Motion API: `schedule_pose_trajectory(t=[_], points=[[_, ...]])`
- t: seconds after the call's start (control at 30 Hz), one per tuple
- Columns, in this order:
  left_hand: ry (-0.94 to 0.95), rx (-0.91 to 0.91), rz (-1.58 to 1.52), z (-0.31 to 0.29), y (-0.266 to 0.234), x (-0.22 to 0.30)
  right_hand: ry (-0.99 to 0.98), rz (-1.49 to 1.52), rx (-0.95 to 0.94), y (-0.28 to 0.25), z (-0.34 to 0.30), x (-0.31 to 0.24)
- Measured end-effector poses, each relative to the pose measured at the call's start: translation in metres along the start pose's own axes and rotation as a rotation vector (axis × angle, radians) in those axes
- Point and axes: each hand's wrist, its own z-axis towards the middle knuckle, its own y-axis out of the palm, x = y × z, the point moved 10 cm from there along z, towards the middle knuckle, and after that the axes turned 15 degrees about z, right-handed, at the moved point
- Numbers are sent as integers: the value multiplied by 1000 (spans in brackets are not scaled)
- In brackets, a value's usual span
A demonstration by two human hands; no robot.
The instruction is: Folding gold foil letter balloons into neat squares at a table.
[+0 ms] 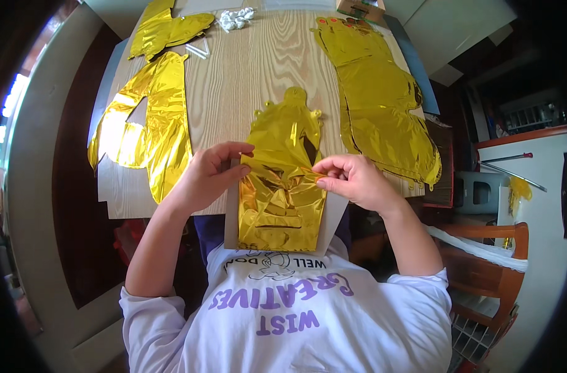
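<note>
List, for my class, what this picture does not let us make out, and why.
All in the head view:
- Underside of the gold foil piece between the left hand and right hand: hidden by its upper face.
- Far end of the upper-left foil piece: cut off by the top edge.
- Rest of the box: cut off there too.
- Make-up of the white bundle: too small.

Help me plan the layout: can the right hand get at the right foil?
Probably yes: the right hand is near the right foil with nothing visible between, though it seems to pinch the middle foil.
</note>
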Motion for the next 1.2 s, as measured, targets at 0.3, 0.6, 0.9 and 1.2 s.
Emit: schedule_pose_trajectory(t=[0.3, 0.6, 0.9, 1.2], points=[[94, 99, 222, -52, -15, 43, -224, -246, -69, 26, -22, -43], [117, -136, 57, -93, -25, 89, -140, -13, -256, 39, -59, -116], [-363, -277, -457, -17, 15, -17, 179, -4, -157, -11, 36, -27], [-390, -160, -65, -13, 0, -43, -219, -705, 482, -24, -68, -25]])
